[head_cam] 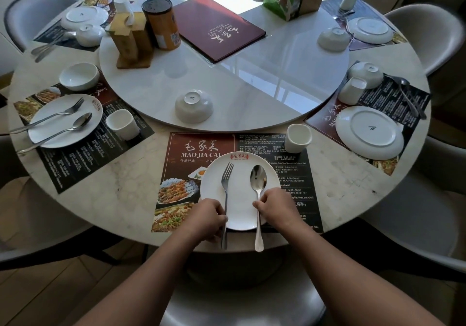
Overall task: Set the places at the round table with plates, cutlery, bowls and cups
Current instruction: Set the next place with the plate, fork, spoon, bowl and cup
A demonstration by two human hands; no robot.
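Steel fork (226, 184) part-hidden by left hand (207, 216), spoon (257, 180) by right hand (275, 206)

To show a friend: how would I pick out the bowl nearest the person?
Find the big white turntable at the centre. On its near edge, beyond the nearest plate, sits the bowl. It is upside down, unlike the upright bowl at left.

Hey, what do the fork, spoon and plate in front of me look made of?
The fork and spoon: polished metal, likely stainless steel, given bright reflections in the spoon's bowl. The plate: probably glazed white ceramic, smooth with a soft sheen.
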